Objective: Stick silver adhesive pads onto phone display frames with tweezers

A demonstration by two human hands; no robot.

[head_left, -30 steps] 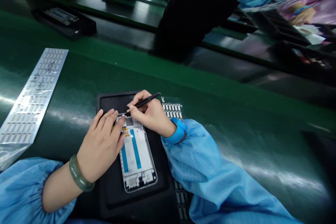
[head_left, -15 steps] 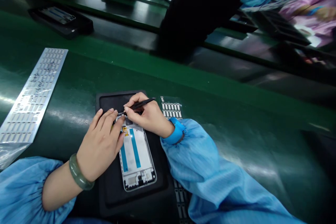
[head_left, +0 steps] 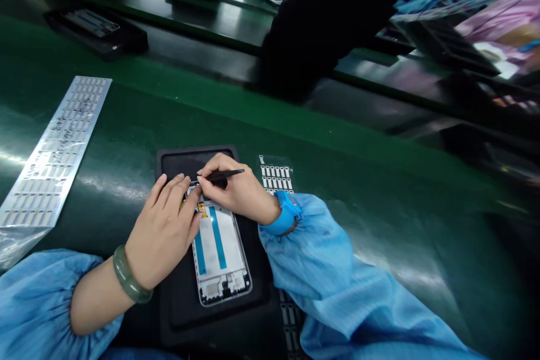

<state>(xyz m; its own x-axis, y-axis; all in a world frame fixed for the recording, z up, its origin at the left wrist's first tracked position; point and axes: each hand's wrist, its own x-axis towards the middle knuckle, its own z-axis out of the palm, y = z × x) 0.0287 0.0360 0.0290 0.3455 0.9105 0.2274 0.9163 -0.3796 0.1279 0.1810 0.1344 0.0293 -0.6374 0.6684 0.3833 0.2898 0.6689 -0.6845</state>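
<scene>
A white phone frame (head_left: pixel 220 259) with two blue strips lies in a black tray (head_left: pixel 181 309) on the green belt. My left hand (head_left: pixel 164 233) rests on the frame's left top corner, fingers together and laid flat, holding it down. My right hand (head_left: pixel 234 191) pinches black tweezers (head_left: pixel 219 175), their tip at the frame's top edge, close to my left fingertips. Both arms wear blue sleeves; a green bangle (head_left: pixel 126 281) sits on my left wrist.
A long silver sheet of small parts (head_left: pixel 54 152) lies to the left on the belt. A smaller strip of parts (head_left: pixel 276 174) lies right of the tray. Another black tray (head_left: pixel 97 31) sits at the far left. A person in black (head_left: pixel 333 17) stands across the belt.
The tweezers have tilted lower and flatter, and my right hand has shifted slightly left along the frame's top edge. My left hand has stayed in place.
</scene>
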